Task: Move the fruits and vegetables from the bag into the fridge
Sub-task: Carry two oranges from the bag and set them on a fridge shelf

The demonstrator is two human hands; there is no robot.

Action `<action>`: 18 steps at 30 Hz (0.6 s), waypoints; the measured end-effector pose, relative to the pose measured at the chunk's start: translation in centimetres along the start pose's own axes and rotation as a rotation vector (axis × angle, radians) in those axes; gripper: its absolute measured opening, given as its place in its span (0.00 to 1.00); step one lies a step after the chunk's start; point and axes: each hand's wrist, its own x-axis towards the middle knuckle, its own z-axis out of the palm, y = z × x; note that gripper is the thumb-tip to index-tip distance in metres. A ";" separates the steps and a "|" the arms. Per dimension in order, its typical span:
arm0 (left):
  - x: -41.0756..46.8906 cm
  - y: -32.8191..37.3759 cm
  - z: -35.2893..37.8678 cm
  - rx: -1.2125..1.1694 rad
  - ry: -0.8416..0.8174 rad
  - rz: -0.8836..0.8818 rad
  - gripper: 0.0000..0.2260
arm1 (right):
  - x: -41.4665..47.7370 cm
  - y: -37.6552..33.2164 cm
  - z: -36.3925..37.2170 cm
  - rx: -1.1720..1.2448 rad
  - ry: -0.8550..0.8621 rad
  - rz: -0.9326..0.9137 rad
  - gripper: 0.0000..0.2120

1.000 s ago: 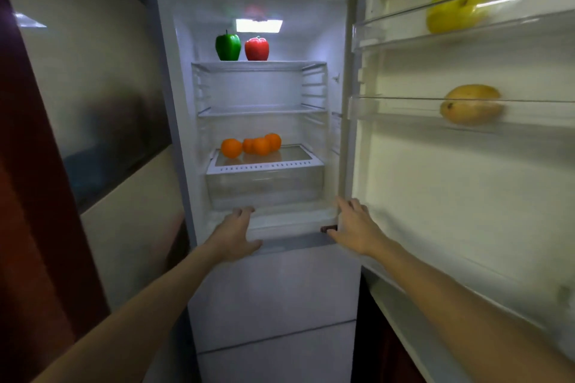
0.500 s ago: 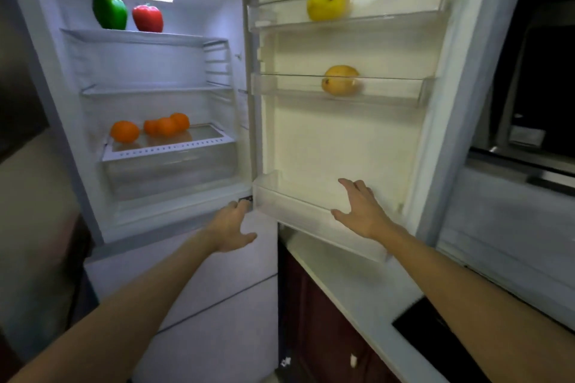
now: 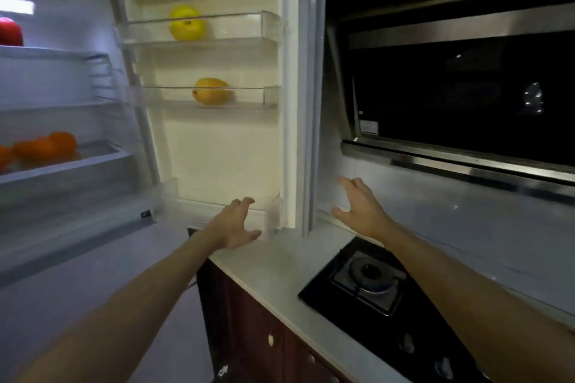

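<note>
1. Step in hand, by my reading: a trip between loads. Neither hand carries produce, and the fridge door (image 3: pixel 217 149) stands wide open.
2. Produce already stowed lies above and to the left of the hands. A yellow fruit (image 3: pixel 186 23) sits in the top door shelf, with a mango (image 3: pixel 211 91) in the shelf below it. Oranges (image 3: pixel 43 146) and a red pepper (image 3: pixel 9 31) are on the inner shelves of the fridge (image 3: pixel 62 78), far left of the left hand.
3. The bag is not in view, so how much is left to move cannot be told.
4. The next move probably calls for finding the bag, somewhere outside this view, and taking one item from it. The door should stay open meanwhile.
5. The left hand (image 3: pixel 236 224) reaches forward on a straight arm. Its fingers are spread and loosely bent, and it grips nothing. It is in front of the bottom door bin (image 3: pixel 186 200); contact cannot be told.
6. The right hand (image 3: pixel 362 210) is just right of the door's outer edge, palm turned inward and fingers apart, holding nothing. It hovers above the tabletop (image 3: pixel 280 274), with the stove burner (image 3: pixel 370 275) below and nearer the person.
</note>
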 end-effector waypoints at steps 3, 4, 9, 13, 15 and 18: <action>0.0 4.8 1.6 -0.018 -0.025 0.050 0.36 | -3.7 3.9 -3.4 -0.054 0.030 0.063 0.35; 0.0 6.5 2.2 -0.014 -0.032 0.067 0.36 | -5.0 5.2 -4.5 -0.063 0.045 0.088 0.35; -0.3 15.2 5.2 0.001 -0.080 0.154 0.36 | -12.1 11.6 -9.8 -0.106 0.081 0.223 0.34; -0.6 22.8 7.7 -0.028 -0.087 0.252 0.34 | -18.3 16.2 -14.3 -0.133 0.116 0.315 0.35; -0.7 26.5 9.2 -0.054 -0.078 0.314 0.34 | -21.4 18.2 -16.5 -0.155 0.134 0.367 0.35; -1.3 32.5 11.9 -0.086 -0.106 0.405 0.34 | -26.6 21.2 -19.8 -0.195 0.165 0.445 0.35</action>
